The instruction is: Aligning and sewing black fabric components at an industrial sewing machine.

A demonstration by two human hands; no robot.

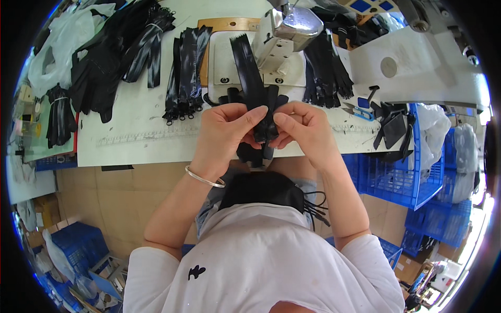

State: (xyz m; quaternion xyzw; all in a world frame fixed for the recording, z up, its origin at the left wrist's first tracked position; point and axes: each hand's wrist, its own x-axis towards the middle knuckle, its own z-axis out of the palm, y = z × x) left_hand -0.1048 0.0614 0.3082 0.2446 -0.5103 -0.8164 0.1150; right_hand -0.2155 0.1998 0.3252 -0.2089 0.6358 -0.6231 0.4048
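In front of the sewing machine (284, 44), both hands work on a black zipper (247, 65), whose long flat end rises toward the machine. My left hand (228, 129) pinches its near end between thumb and fingers. Close beside it, my right hand (309, 128) is also closed in a pinch, holding narrow black fabric strips (272, 96) against the zipper. More of the black pieces hang over the table's front edge below my fingers. The exact join between the pieces is hidden by my fingertips.
Black zippers (185, 73) lie in a row left of the machine, and another bundle (324, 68) lies right. Blue-handled thread snips (360, 112) rest near black fabric pieces (392, 128). A blue crate (417, 177) stands at the table's right edge. Black fabric (102, 73) covers the far left.
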